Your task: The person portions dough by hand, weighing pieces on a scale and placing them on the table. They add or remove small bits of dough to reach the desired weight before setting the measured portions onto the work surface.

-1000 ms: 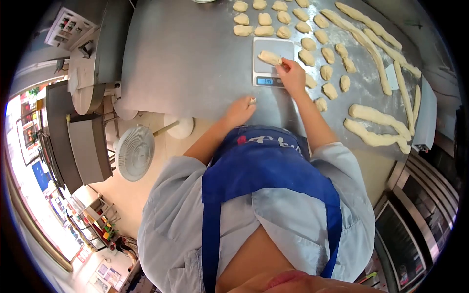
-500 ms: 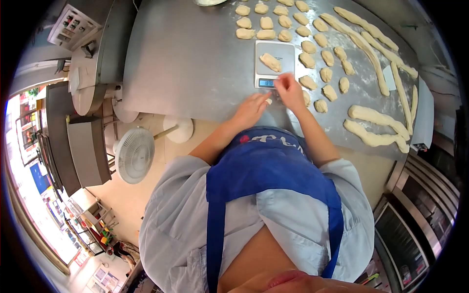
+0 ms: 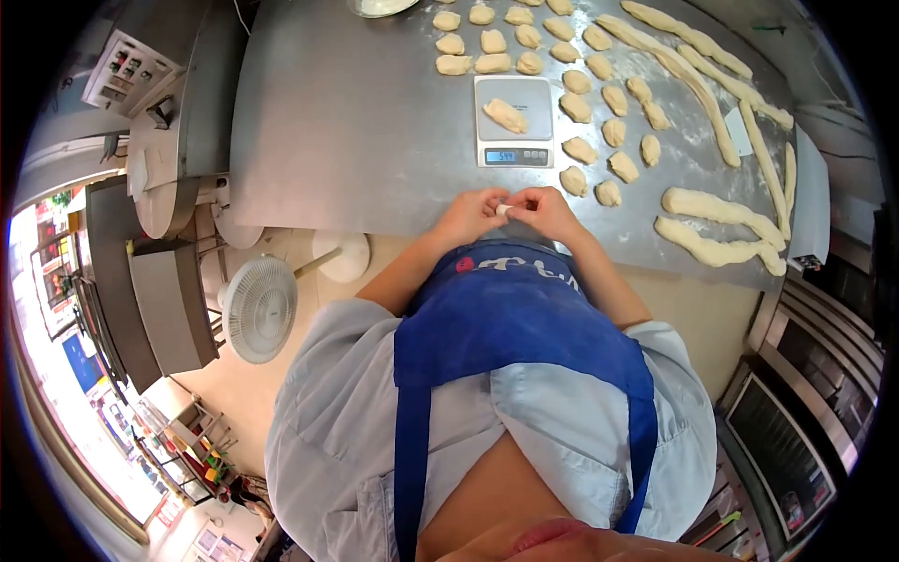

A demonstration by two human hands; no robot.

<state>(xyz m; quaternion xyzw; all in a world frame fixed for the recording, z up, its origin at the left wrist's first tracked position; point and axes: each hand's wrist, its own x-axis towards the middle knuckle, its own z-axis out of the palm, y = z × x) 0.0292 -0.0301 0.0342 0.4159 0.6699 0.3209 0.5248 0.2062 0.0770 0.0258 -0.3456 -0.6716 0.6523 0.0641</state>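
Observation:
Near the table's front edge, my left hand [image 3: 470, 217] and my right hand [image 3: 546, 212] meet, their fingers pinched round a small piece of dough [image 3: 503, 210]. Just beyond them stands a white kitchen scale [image 3: 537, 155] with a lit display. One elongated lump of dough [image 3: 506, 115] lies on its plate, touched by neither hand. Several portioned dough pieces [image 3: 575, 108] are spread behind and to the right of the scale.
Long dough strips [image 3: 712, 248] lie on the right of the metal table [image 3: 346, 122], by a pale card [image 3: 738, 131]. A bowl [image 3: 382, 6] stands at the far edge. On the floor at left is a white fan [image 3: 259, 309].
Both hands have come together nearer my body, the right one drawing back from the scale. The small dough piece is now between them. The scale's display reading has changed.

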